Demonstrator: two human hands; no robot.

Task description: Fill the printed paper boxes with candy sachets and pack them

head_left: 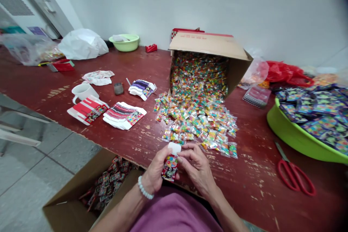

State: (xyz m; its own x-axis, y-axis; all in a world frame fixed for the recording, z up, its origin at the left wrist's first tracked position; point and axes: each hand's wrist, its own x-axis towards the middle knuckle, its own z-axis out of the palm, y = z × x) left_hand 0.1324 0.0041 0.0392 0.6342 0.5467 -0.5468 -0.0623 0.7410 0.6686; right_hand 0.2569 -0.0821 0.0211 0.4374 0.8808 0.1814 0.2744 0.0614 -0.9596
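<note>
My left hand [157, 168] is wrapped round a small printed candy box [170, 168], red and black, its white top flap standing up. At the box's upper right edge, my right hand [197, 168] has thumb and fingers pinched against it; whether anything small sits between them is hidden. Just beyond my hands lies a heap of clear candy packets [195, 119], spilling out of a cardboard carton [239, 69] tipped on its side. To the left are flat folded boxes in a red stack [88, 110], a black-and-red stack [123, 116] and a purple stack [143, 88].
Red-handled scissors [295, 175] lie at right, below a green basin [285, 130] piled with dark packets. A white mug [83, 92] stands behind the red stack. Below the table edge, an open carton [65, 203] holds many small filled boxes. Plastic bags [83, 45] line the back.
</note>
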